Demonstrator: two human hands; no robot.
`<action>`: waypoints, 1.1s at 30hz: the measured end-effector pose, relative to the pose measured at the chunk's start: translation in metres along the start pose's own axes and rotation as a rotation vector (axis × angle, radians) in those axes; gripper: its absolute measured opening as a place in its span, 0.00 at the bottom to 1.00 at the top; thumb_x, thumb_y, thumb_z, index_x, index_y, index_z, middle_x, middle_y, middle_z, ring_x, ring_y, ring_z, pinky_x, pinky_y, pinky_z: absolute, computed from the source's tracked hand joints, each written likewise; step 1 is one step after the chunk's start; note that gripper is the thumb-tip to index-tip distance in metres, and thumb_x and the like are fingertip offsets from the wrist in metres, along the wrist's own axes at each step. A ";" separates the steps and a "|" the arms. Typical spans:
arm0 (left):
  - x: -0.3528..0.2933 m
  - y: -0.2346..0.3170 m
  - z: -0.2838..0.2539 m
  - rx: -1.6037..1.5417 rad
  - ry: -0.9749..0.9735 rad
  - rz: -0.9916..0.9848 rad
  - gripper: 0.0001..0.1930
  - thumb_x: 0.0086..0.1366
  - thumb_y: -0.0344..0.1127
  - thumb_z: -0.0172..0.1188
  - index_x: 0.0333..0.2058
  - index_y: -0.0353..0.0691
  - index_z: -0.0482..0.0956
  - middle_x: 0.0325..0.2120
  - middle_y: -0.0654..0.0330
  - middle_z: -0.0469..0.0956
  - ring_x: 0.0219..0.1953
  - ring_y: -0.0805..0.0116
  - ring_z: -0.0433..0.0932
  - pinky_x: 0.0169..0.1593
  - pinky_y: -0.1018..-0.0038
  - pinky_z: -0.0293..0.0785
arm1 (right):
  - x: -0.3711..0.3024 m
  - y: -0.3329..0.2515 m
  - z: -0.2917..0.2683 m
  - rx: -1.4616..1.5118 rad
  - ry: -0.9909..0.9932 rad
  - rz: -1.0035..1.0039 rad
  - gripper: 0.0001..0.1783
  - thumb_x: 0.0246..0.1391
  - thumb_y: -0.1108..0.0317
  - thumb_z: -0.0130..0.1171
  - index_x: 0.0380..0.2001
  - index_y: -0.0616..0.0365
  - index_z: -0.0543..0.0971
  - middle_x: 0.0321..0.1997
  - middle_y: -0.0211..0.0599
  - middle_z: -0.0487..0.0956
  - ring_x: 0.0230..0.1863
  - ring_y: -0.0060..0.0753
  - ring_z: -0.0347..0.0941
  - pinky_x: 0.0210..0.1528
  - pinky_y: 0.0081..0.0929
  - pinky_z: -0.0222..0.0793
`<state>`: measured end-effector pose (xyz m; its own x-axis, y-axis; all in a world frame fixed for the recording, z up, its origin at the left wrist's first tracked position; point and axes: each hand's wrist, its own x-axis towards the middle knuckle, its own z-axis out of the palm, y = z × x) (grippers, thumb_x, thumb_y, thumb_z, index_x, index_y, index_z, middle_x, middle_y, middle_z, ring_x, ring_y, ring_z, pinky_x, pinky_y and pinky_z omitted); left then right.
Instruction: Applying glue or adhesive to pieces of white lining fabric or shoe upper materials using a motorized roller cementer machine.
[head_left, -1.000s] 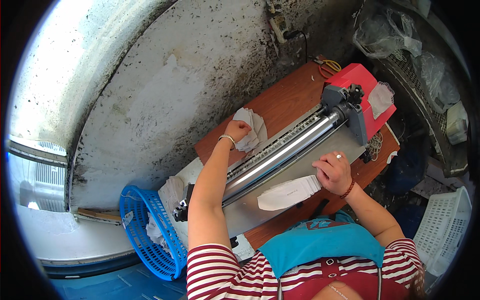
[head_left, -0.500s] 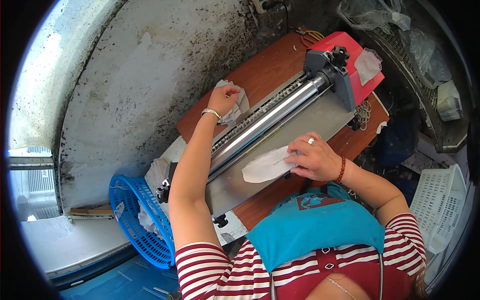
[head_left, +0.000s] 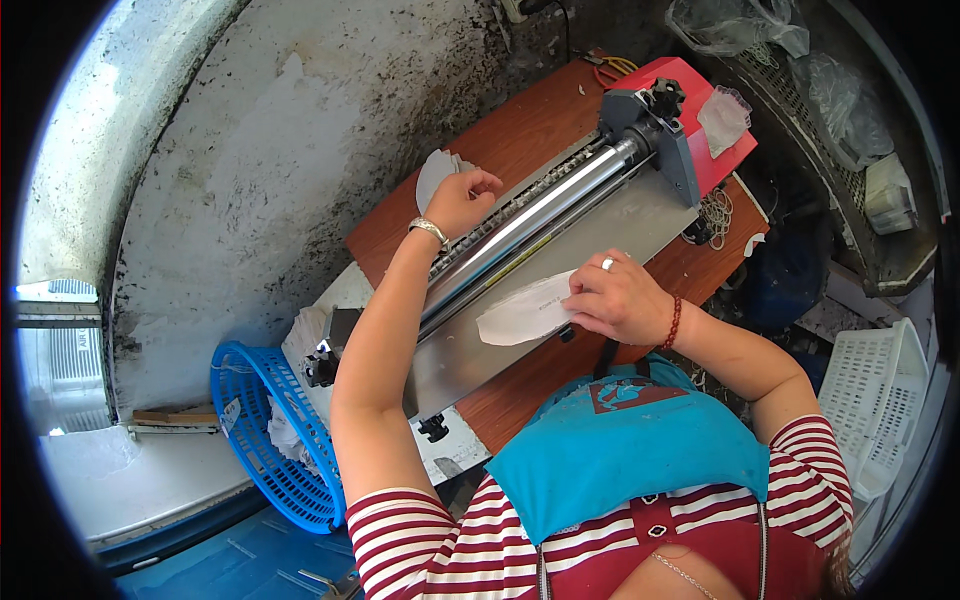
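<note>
In my right hand (head_left: 618,300) is a stack of long white cut sheets (head_left: 525,310), pinched between thumb and fingers over the near metal plate (head_left: 630,235). Whether they are paper or thin leather I cannot tell. My left hand (head_left: 462,203) reaches across to the far side of the shiny roller (head_left: 540,215), its fingers curled; what they hold, if anything, is hidden. Behind that hand lies a small pile of white cut pieces (head_left: 434,176) on the brown tabletop (head_left: 535,125). The roller belongs to a bench machine with a red and grey housing (head_left: 665,105) at its right end.
A blue plastic basket (head_left: 225,400) with white pieces inside stands tilted at the left. More white pieces (head_left: 305,335) are stacked by the machine's left end. At the right is a white basket (head_left: 870,400). A stained wall (head_left: 270,170) closes off the far left.
My left hand has shifted slightly right and down, off the white pile toward the roller, uncovering more of the pile. My right hand keeps its white sheets, moved slightly left. The whole view has shifted a little.
</note>
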<state>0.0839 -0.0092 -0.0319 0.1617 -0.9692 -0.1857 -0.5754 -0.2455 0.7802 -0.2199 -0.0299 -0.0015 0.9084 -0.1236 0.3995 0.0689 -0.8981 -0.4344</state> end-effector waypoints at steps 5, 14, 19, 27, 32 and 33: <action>-0.004 0.006 -0.001 0.028 0.004 0.012 0.12 0.60 0.31 0.56 0.42 0.37 0.81 0.31 0.64 0.81 0.28 0.80 0.72 0.37 0.78 0.72 | 0.001 -0.005 0.005 -0.059 -0.056 -0.011 0.08 0.39 0.70 0.67 0.25 0.52 0.79 0.32 0.28 0.73 0.36 0.32 0.71 0.39 0.32 0.66; -0.009 0.010 0.002 0.025 0.000 0.013 0.13 0.59 0.31 0.55 0.42 0.37 0.80 0.30 0.64 0.80 0.28 0.79 0.72 0.36 0.78 0.72 | 0.004 -0.005 0.008 0.083 0.129 0.100 0.06 0.37 0.74 0.64 0.23 0.54 0.78 0.29 0.31 0.73 0.28 0.36 0.71 0.28 0.33 0.68; -0.009 0.016 0.005 0.015 -0.037 -0.006 0.15 0.58 0.32 0.55 0.43 0.36 0.81 0.33 0.58 0.82 0.32 0.70 0.76 0.42 0.73 0.74 | 0.003 0.002 -0.003 -0.041 0.219 0.131 0.06 0.38 0.74 0.64 0.24 0.54 0.78 0.29 0.31 0.73 0.28 0.36 0.72 0.30 0.32 0.67; -0.010 0.021 0.012 -0.018 -0.057 -0.030 0.15 0.58 0.31 0.53 0.43 0.37 0.80 0.30 0.56 0.82 0.31 0.69 0.78 0.39 0.73 0.75 | 0.006 -0.002 0.004 -0.111 0.043 -0.120 0.08 0.38 0.68 0.66 0.24 0.52 0.77 0.29 0.29 0.71 0.35 0.30 0.71 0.39 0.31 0.64; -0.013 0.022 0.012 -0.005 -0.038 -0.009 0.13 0.59 0.31 0.55 0.43 0.35 0.80 0.27 0.63 0.80 0.27 0.79 0.74 0.34 0.78 0.73 | 0.001 0.002 0.017 -0.275 0.005 -0.188 0.06 0.39 0.66 0.62 0.21 0.53 0.75 0.27 0.30 0.69 0.33 0.31 0.70 0.37 0.30 0.64; -0.014 0.022 0.012 0.007 -0.040 -0.013 0.14 0.59 0.31 0.55 0.43 0.35 0.80 0.27 0.63 0.80 0.26 0.79 0.73 0.33 0.78 0.73 | 0.001 0.002 0.018 -0.325 -0.029 -0.188 0.06 0.39 0.66 0.60 0.20 0.53 0.74 0.26 0.30 0.68 0.32 0.31 0.69 0.37 0.30 0.64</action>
<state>0.0596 -0.0015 -0.0190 0.1368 -0.9659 -0.2200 -0.5792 -0.2582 0.7733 -0.2111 -0.0240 -0.0161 0.9038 0.0640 0.4231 0.1051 -0.9917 -0.0745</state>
